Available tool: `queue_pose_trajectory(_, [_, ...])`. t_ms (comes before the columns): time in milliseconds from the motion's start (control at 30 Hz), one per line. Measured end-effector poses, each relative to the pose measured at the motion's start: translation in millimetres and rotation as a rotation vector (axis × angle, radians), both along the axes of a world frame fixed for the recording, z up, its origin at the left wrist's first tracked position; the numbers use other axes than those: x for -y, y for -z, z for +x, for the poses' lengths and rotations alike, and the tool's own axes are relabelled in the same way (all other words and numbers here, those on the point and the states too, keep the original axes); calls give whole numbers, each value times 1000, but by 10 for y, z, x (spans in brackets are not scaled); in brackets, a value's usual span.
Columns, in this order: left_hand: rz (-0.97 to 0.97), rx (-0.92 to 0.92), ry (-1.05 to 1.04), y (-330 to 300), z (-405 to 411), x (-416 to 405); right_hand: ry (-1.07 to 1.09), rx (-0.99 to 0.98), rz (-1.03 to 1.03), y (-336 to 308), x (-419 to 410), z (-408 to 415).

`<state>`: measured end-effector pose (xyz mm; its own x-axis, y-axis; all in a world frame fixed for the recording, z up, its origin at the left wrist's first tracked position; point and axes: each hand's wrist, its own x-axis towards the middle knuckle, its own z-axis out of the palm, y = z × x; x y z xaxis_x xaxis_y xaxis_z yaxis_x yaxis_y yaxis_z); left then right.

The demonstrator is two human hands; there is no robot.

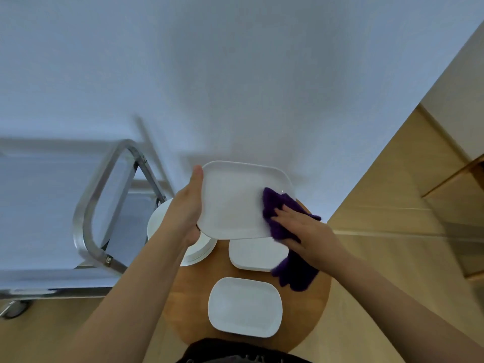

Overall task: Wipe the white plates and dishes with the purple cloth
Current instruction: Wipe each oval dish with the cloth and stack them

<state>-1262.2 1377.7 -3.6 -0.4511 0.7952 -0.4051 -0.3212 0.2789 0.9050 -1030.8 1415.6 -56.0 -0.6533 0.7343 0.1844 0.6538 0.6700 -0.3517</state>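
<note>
The left hand (189,205) grips a white square plate (235,200) by its left edge, thumb lying along the rim and fingers curled beneath, holding it raised and tilted above the round wooden table (188,305). The right hand (309,231) presses the purple cloth (275,208) against the right part of that plate's face, fingers fairly straight over the fabric; the cloth's loose end hangs down below the hand, over the right side of the table. Three further white items rest on the table: a stack of round plates (157,224) at the far left, partly hidden behind the left forearm; a square plate (256,254) directly under the raised one, its right corner covered by the hanging cloth; and a rounded rectangular dish (245,306) nearest the person, apart from the others. A metal-framed cart (104,205) stands left of the table, just beside the round stack. Wooden cabinetry (419,192) occupies the right.
</note>
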Motion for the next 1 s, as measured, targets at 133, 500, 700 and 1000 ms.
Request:
queue_pose_trajectory(133, [-66, -50, 35, 5, 123, -3, 451, -654, -265, -319, 8, -184])
queue_pose_trajectory(500, [145, -398, 467, -122, 255, 195, -189, -86, -425, -890, -191, -610])
queue_pose_trajectory(700, [123, -416, 314, -141, 229, 193, -107, -343, -712, -885, -363, -519])
queue_pose_trajectory(1000, [131, -247, 77, -188, 116, 135, 134, -622, -905, -691, -420, -54])
